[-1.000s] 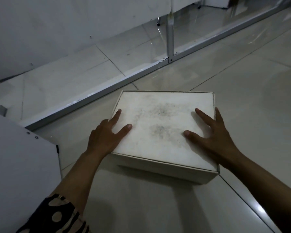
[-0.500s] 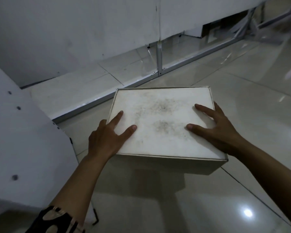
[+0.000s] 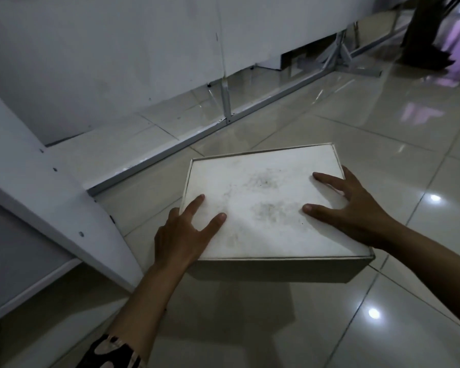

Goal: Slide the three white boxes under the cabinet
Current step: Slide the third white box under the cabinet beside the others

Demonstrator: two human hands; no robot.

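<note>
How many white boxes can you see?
1. The box sits on the floor in front of the cabinet, with the left hand and right hand flat on its lid. Any other boxes are out of view.

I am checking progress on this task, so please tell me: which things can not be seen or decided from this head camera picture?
- Other two boxes: only one white box is in the head view.
- Box contents: its closed lid hides them.
- Fingers of the left hand and right hand beyond the box's sides: hidden by the hands themselves.
- Space under the cabinet: dark further back, so what lies there is unclear.
</note>
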